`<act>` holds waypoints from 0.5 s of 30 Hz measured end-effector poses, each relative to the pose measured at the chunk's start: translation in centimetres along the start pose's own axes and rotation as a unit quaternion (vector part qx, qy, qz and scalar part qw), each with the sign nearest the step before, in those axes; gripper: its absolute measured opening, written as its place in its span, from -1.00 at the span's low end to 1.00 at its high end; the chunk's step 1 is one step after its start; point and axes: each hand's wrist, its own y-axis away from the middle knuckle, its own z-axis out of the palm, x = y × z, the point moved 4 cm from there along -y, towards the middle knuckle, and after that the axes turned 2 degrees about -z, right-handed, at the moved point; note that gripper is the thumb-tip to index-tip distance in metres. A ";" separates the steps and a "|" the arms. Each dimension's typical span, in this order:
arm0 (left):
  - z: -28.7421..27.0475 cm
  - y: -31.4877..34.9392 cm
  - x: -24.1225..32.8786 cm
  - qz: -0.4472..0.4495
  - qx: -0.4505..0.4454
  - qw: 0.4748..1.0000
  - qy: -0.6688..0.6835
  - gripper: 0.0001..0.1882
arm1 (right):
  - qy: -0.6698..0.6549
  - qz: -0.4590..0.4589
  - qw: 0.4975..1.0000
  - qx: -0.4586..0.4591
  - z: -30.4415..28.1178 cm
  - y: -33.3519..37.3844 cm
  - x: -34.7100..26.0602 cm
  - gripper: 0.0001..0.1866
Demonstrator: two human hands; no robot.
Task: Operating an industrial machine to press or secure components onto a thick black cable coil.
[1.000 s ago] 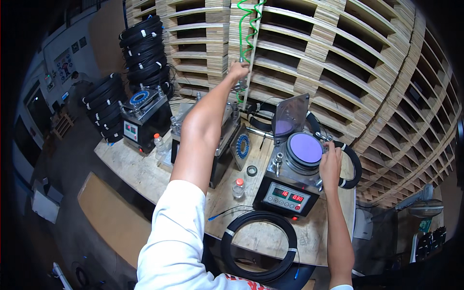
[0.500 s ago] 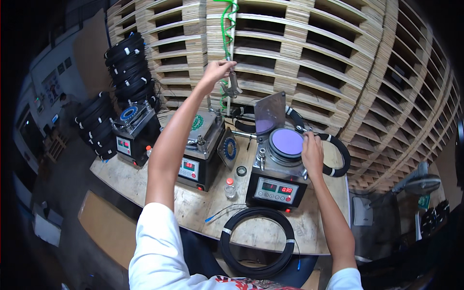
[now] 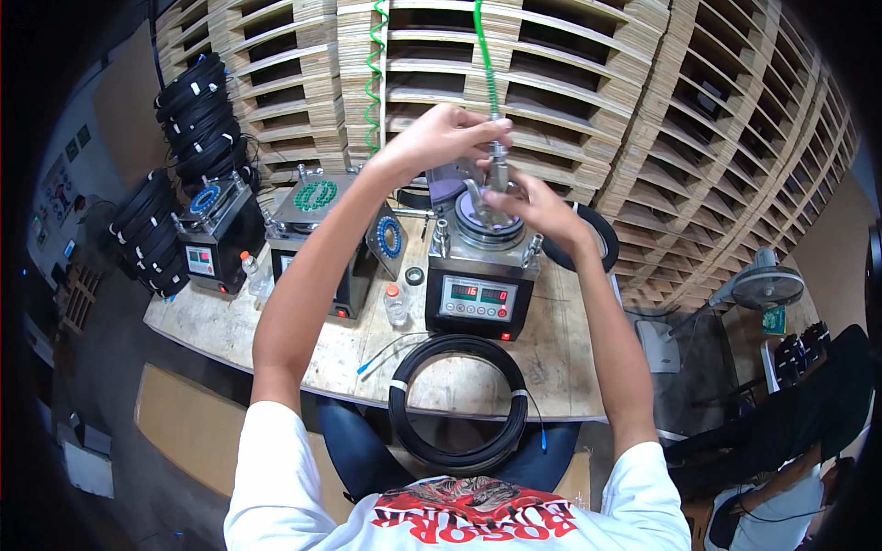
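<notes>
A metal air blow gun point(image 3: 499, 174) on a green coiled hose point(image 3: 487, 64) hangs over the right-hand polishing machine point(image 3: 478, 303). My left hand point(image 3: 446, 138) is closed round the top of the gun, near the hose fitting. Lower down, my right hand point(image 3: 542, 209) has its fingers curled against the gun's body; some blur hides the exact grip. Beneath both hands lies the machine's round purple polishing pad point(image 3: 501, 220), partly covered by the gun and fingers. Behind it the raised square plate point(image 3: 446, 184) shows only in part, past my left forearm.
A black cable coil point(image 3: 400, 404) lies at the table's front edge. Left of the machine stand a red-capped bottle point(image 3: 396, 308), a tape roll point(image 3: 415, 275) and a blue-ringed fixture point(image 3: 388, 236). Two more machines stand further left; pallets point(image 3: 570, 101) rise behind. A person point(image 3: 790, 500) is at lower right.
My left hand has brought the blow gun right and down over the right machine. My right hand has moved from the pad's right rim onto the gun. The view has shifted; the machine's display reads differently.
</notes>
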 end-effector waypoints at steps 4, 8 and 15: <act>4.1 -0.5 2.4 0.040 -0.006 0.999 -0.031 -0.54 | -0.085 0.109 0.989 0.061 -2.0 -0.5 0.7 -0.57; 4.4 -0.2 0.6 0.054 0.001 0.995 -0.084 -0.60 | -0.193 0.141 0.965 0.107 -0.4 -0.8 1.8 -0.69; 4.2 0.8 -5.3 0.164 0.376 0.912 0.018 -0.73 | -0.107 0.053 0.950 0.289 -0.4 -0.6 9.0 -0.77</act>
